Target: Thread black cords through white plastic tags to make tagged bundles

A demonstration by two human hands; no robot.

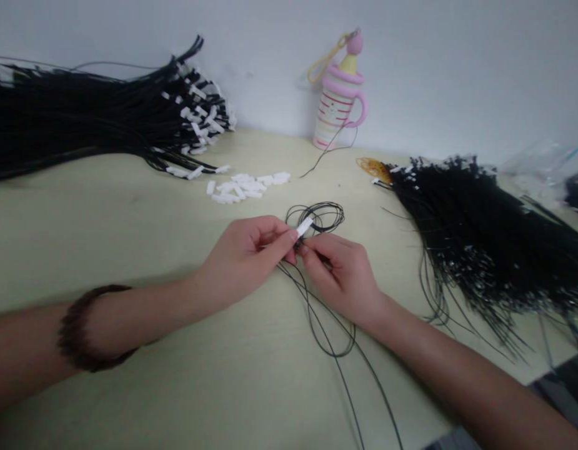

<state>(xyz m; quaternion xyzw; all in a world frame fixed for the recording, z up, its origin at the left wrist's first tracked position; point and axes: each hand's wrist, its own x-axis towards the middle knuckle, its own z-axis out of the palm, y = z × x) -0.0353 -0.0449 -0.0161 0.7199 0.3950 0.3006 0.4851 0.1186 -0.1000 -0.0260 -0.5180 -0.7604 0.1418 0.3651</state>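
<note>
My left hand [255, 250] pinches a small white connector [304, 227] between thumb and forefinger, its far end sticking out past the fingertips. Close against it, my right hand [340, 269] is closed in a pinch on thin black wire near the connector. The exact spot where wire and connector meet is hidden by the fingers. A loose coil of black wire [334, 216] lies just beyond both hands. More black wire [333, 354] loops below the hands and trails toward the table's near side.
Several loose white connectors [242, 187] lie beyond my left hand. A large bundle of black cables with white ends [105, 119] is at the left. Another black wire bundle [485, 237] spreads at the right. A pink-and-white cup [335, 112] stands by the wall.
</note>
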